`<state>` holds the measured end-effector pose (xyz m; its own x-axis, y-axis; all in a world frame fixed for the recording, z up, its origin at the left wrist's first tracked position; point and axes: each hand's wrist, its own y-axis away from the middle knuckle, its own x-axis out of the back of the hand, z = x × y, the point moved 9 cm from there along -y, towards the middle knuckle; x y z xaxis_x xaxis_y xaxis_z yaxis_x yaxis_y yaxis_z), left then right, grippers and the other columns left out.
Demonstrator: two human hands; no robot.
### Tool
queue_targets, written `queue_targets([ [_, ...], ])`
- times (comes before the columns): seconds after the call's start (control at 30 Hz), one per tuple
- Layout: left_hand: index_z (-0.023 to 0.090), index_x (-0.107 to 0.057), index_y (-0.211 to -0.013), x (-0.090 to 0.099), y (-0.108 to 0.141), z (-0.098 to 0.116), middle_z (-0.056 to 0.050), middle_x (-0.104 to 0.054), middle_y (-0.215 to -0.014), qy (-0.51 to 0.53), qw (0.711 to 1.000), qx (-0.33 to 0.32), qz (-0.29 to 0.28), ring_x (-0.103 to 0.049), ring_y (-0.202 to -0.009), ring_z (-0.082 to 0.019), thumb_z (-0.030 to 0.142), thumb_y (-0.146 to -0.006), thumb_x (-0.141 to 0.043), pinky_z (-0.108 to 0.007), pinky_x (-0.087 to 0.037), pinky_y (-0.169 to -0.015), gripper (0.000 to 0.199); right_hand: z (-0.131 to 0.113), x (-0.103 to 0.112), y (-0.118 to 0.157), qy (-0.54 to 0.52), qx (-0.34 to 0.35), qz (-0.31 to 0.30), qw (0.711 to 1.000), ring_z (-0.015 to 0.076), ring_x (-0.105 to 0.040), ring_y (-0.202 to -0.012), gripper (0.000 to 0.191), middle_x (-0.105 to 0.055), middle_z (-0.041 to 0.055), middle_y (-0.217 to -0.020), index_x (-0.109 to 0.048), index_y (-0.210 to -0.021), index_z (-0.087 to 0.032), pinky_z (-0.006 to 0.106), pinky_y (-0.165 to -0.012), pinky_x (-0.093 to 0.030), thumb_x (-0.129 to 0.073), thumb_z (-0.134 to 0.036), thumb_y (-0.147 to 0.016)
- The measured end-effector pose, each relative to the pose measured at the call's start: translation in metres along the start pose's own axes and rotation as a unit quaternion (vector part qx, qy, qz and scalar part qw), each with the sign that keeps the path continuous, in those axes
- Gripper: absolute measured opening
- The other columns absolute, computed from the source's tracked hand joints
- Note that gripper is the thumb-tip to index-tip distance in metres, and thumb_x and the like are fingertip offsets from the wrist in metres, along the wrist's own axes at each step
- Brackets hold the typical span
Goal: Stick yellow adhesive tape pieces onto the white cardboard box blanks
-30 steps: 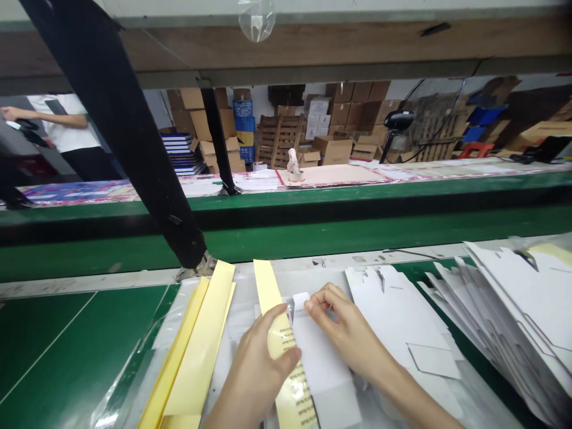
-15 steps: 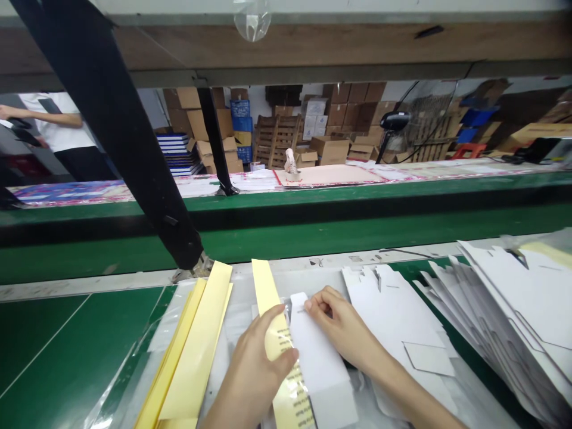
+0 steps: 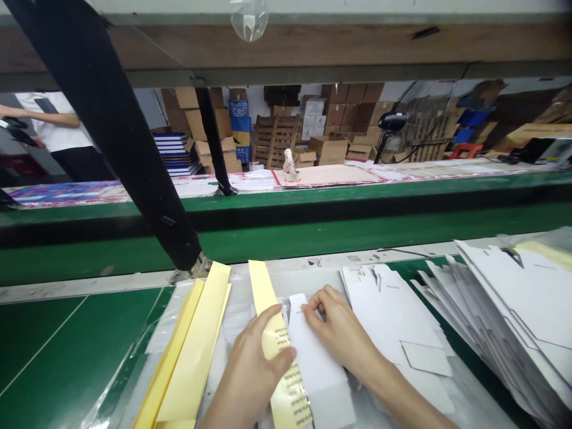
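An overhead shelf (image 3: 286,44) spans the top of the view, and below it a long green counter (image 3: 357,229) runs behind the green worktable (image 3: 44,339). A slanting black post (image 3: 129,131) comes down at the left, cutting across part of a person in a white shirt (image 3: 62,128) beyond. Farther back are cardboard boxes (image 3: 330,150), wooden pallets (image 3: 274,140) and blue crates (image 3: 240,124). A fanned stack of flat white cartons (image 3: 518,322) crowds the table's right side; a single die-cut white carton (image 3: 388,310) lies between it and the right forearm. Left of the hands are plain yellow strips (image 3: 194,357), over clear plastic sheeting.

The left hand (image 3: 263,351) is half open, thumb and forefinger apart across a printed yellow strip (image 3: 292,396) — I cannot tell how firmly it grips — and hides part of it. Just beside that strip, directly in front of the person, lies a narrow white carton (image 3: 319,363). The right hand (image 3: 328,319) is nearly closed, thumb and forefinger pinching the carton's far end, the other fingers curled in.
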<state>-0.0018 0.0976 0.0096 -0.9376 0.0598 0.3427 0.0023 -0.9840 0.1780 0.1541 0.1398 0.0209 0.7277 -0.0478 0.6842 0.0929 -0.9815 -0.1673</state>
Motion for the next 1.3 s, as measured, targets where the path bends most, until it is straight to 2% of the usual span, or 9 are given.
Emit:
queue_targets([
  [0.13, 0.02, -0.052, -0.114, -0.001, 0.0, -0.004, -0.007, -0.064, -0.102, 0.052, 0.999, 0.011, -0.005, -0.057, -0.095, -0.025, 0.019, -0.061, -0.063, -0.033, -0.044, -0.082, 0.054, 0.014, 0.003, -0.001, 0.027, -0.082, -0.008, 0.996, 0.0157, -0.051, -0.059, 0.029, -0.053, -0.0007, -0.069, -0.045, -0.097, -0.022, 0.025, -0.052, -0.035, -0.046, -0.042, -0.076],
  [0.37, 0.019, -0.054, -0.111, 0.001, 0.0, -0.001, -0.008, -0.06, -0.11, 0.03, 0.999, -0.008, 0.031, -0.054, -0.101, -0.026, 0.018, -0.06, -0.063, -0.034, -0.042, -0.086, 0.052, 0.001, -0.007, -0.004, 0.021, -0.026, -0.078, 0.996, 0.0166, -0.052, -0.059, 0.022, -0.054, -0.0019, -0.059, -0.05, -0.079, -0.023, 0.023, -0.051, -0.031, -0.038, -0.041, -0.082],
  [0.6, 0.021, -0.045, -0.118, -0.006, 0.0, 0.009, -0.008, -0.056, -0.113, 0.16, 0.983, -0.033, -0.081, -0.055, -0.098, -0.023, 0.026, -0.069, -0.062, -0.033, -0.044, -0.082, 0.052, 0.015, -0.004, 0.004, -0.057, -0.075, -0.083, 0.992, 0.015, -0.051, -0.056, 0.034, -0.049, -0.0035, -0.059, -0.051, -0.099, -0.021, 0.023, -0.048, -0.034, -0.054, -0.042, -0.072],
  [0.7, 0.024, -0.04, -0.121, -0.001, 0.001, 0.012, -0.007, -0.056, -0.112, 0.255, 0.964, -0.002, -0.078, -0.056, -0.096, -0.024, 0.031, -0.071, -0.061, -0.033, -0.046, -0.079, 0.055, 0.013, 0.001, 0.004, -0.117, -0.075, -0.078, 0.987, 0.0137, -0.05, -0.057, 0.028, -0.048, -0.0038, -0.062, -0.05, -0.096, -0.021, 0.023, -0.05, -0.037, -0.051, -0.038, -0.074],
  [0.9, 0.03, -0.036, -0.122, 0.01, 0.006, 0.015, -0.004, -0.057, -0.108, 0.314, 0.948, 0.038, -0.029, -0.059, -0.086, -0.021, 0.032, -0.071, -0.061, -0.028, -0.047, -0.07, 0.057, 0.039, 0.09, -0.011, -0.163, -0.103, 0.02, 0.981, 0.0164, -0.053, -0.063, 0.029, -0.055, 0.0008, -0.072, -0.051, -0.098, -0.022, 0.027, -0.054, -0.04, -0.047, -0.04, -0.075],
  [1.07, 0.027, -0.033, -0.123, 0.003, 0.009, 0.024, -0.007, -0.05, -0.119, 0.294, 0.955, -0.009, -0.046, -0.056, -0.093, -0.022, 0.03, -0.066, -0.067, -0.028, -0.046, -0.074, 0.067, 0.061, 0.153, -0.01, 0.149, -0.134, 0.191, 0.961, 0.0289, -0.05, -0.082, 0.031, -0.054, 0.0128, -0.089, -0.053, -0.101, -0.016, 0.042, -0.069, -0.038, -0.046, -0.03, -0.074],
  [1.13, 0.027, -0.032, -0.123, -0.001, 0.01, 0.026, -0.007, -0.045, -0.124, 0.286, 0.956, -0.029, -0.057, -0.053, -0.1, -0.023, 0.029, -0.064, -0.069, -0.028, -0.046, -0.078, 0.069, 0.035, 0.136, -0.004, 0.166, -0.07, 0.217, 0.959, 0.0302, -0.046, -0.092, 0.03, -0.051, 0.0138, -0.098, -0.054, -0.098, -0.016, 0.043, -0.076, -0.036, -0.047, -0.033, -0.075],
  [1.2, 0.026, -0.03, -0.123, -0.006, 0.009, 0.026, -0.008, -0.045, -0.125, 0.269, 0.96, -0.045, -0.07, -0.051, -0.103, -0.023, 0.029, -0.065, -0.068, -0.028, -0.045, -0.081, 0.07, 0.003, 0.089, 0.0, 0.034, -0.002, 0.111, 0.993, 0.0235, -0.049, -0.088, 0.022, -0.054, 0.0085, -0.092, -0.054, -0.088, -0.02, 0.035, -0.074, -0.04, -0.043, -0.036, -0.079],
  [1.3, 0.024, -0.031, -0.124, -0.009, 0.008, 0.024, -0.009, -0.046, -0.124, 0.216, 0.971, -0.072, -0.07, -0.05, -0.106, -0.024, 0.027, -0.067, -0.066, -0.03, -0.044, -0.084, 0.067, -0.041, 0.028, 0.014, -0.103, 0.033, -0.032, 0.994, 0.018, -0.049, -0.086, 0.018, -0.053, 0.0037, -0.086, -0.052, -0.079, -0.022, 0.03, -0.075, -0.041, -0.04, -0.035, -0.082],
])
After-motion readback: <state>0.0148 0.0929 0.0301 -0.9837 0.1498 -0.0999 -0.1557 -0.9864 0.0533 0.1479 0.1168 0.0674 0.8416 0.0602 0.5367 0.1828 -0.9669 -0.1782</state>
